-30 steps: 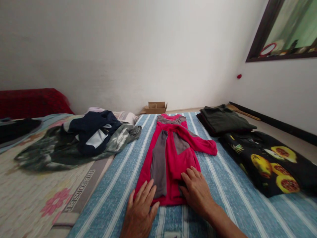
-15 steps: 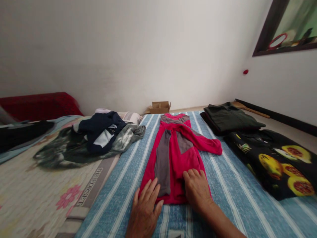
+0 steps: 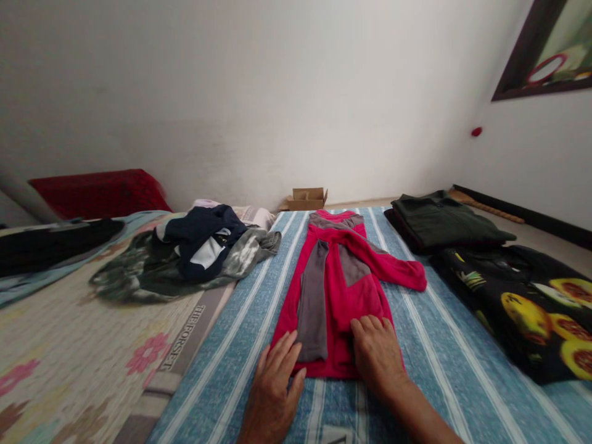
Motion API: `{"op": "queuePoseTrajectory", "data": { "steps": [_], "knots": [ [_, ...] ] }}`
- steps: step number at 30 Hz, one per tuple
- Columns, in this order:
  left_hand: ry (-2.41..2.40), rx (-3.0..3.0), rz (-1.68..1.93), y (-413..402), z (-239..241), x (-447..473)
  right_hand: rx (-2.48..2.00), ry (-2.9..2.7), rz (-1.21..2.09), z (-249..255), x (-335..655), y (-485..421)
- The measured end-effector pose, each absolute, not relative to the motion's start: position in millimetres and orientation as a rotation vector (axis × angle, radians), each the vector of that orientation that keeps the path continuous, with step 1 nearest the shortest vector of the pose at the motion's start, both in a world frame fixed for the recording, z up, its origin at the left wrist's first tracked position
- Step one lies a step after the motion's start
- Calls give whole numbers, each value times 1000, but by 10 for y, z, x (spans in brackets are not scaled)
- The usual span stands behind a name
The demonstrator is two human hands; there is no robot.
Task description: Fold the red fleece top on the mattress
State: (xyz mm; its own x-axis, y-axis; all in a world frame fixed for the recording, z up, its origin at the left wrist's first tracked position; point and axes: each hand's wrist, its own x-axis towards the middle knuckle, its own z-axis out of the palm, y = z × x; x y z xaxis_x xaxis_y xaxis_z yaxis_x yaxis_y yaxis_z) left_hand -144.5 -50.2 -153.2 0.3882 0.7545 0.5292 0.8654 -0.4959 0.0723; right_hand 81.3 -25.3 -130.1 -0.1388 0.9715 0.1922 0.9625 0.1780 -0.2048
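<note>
The step in hand appears to be the flattening of a folded red and grey garment [image 3: 340, 290] on a bed covered by a blue striped sheet [image 3: 430, 351]. The left hand [image 3: 275, 385] is laid flat with its fingers [image 3: 282, 351] spread, their tips resting on the near left corner of the garment while the palm lies on the sheet. The right hand [image 3: 377, 354] is pressed palm down on the near right part of the hem, fingers together and extended; nothing is gripped by either hand.

To be done well, the pressing would best be carried from the hem away from the fingers, toward the collar, so that creases are pushed out rather than trapped. The long edges should be kept parallel to the sheet's stripes, and the sleeve that juts out beyond the right fingers, to their right, would want tucking in before any further fold.

The garment is seen lying lengthwise, stretching straight ahead of both hands. It is bright pinkish red with grey panels down the middle and at the chest, and looks like soft fleece. A heap of dark and camouflage clothes [image 3: 194, 253] lies well to the left beyond the left fingers; a folded dark green garment [image 3: 444, 222] and a black fruit-printed cloth [image 3: 522, 302] lie off to the right of the right fingers.
</note>
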Motion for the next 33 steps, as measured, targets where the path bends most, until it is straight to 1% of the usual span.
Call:
{"op": "queuePoseTrajectory", "data": {
  "steps": [7,10,13,15,19,24,27,33],
  "knots": [
    [-1362,-2445,-894,-465,-1509,-1515,-1849,-2166,85,-1251,828,-238],
    [-1376,-2461,-916,-475,-1492,-1508,-1794,-2164,195,-1227,924,-244],
    [-1397,-2472,-936,-485,-1489,-1497,-1644,-2135,295,-1260,1084,-259],
    [-1400,-2455,-972,-488,-1498,-1503,-1525,-2078,252,-1326,1195,-287],
    [-1392,-2369,-1034,-483,-1534,-1551,-1332,-1944,-13,-1485,1326,-381],
    [-1345,-2277,-1027,-455,-1595,-1621,-1193,-1980,-217,-1568,1228,-440],
    [-1318,-2255,-1028,-450,-1621,-1650,-1230,-2006,-242,-1570,1110,-434],
    [-1283,-2273,-969,-451,-1640,-1682,-1260,-2067,-128,-1503,1190,-267]
  ]
}}
